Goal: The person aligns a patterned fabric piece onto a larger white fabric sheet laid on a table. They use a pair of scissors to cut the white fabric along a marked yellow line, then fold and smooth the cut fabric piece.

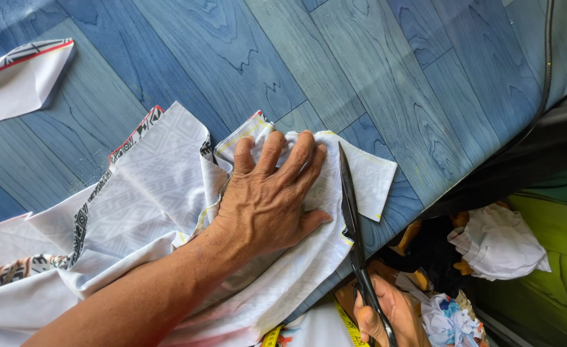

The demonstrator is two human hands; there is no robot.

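Note:
My left hand (267,196) lies flat with fingers spread on a folded piece of white patterned fabric (155,199), pressing it onto the blue wood-grain table (386,71). My right hand (389,315) grips the handles of long dark scissors (351,212) at the table's near edge. The blades point away from me and run along the fabric just right of my left hand, with a small flap of cloth (373,177) lying beyond them. The fabric has a black patterned border with red and yellow edging.
Another folded white fabric piece (17,80) lies at the far left. A black cable (543,83) curves along the right side. Below the table edge sit crumpled white cloth (498,244), coloured scraps (447,321), green material (553,283) and a yellow measuring tape (344,321).

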